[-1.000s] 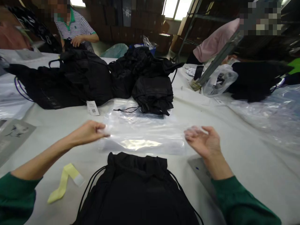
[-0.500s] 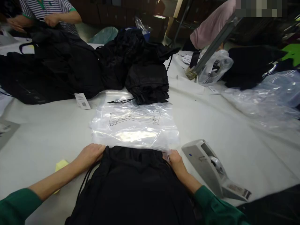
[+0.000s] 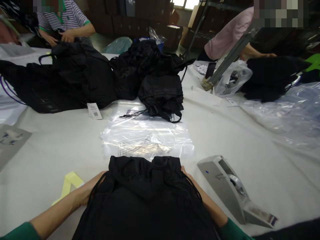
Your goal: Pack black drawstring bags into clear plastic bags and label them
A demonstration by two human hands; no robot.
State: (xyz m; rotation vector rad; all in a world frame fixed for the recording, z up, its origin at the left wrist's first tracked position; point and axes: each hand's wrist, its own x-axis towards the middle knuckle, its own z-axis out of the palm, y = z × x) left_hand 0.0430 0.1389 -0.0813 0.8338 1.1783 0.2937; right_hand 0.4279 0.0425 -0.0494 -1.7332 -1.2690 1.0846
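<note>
A black drawstring bag (image 3: 147, 203) fills the near middle of the table, its gathered mouth facing away from me and dark cords running down both sides. My left hand (image 3: 95, 186) grips the bag at its left edge, the fingers mostly hidden behind the cloth. On the opposite edge my right hand (image 3: 188, 175) holds the bag too, only its back and part of the thumb side showing. Just beyond the bag's mouth lies a stack of clear plastic bags (image 3: 147, 140) with printed text. A folded black bag (image 3: 162, 95) rests on the stack's far end.
To the right lies a grey tape dispenser (image 3: 225, 190); a yellow paper strip (image 3: 68, 183) is at left. Black bags (image 3: 82, 76) are heaped across the back, one with a white tag (image 3: 94, 111). A metal post (image 3: 230, 50) rises at right near loose plastic (image 3: 287, 110). Two people work beyond.
Both hands have slid from the bag's top corners down its sides, and their fingers have gone behind the cloth. The bag's mouth has bunched inward. My view has tilted slightly upward.
</note>
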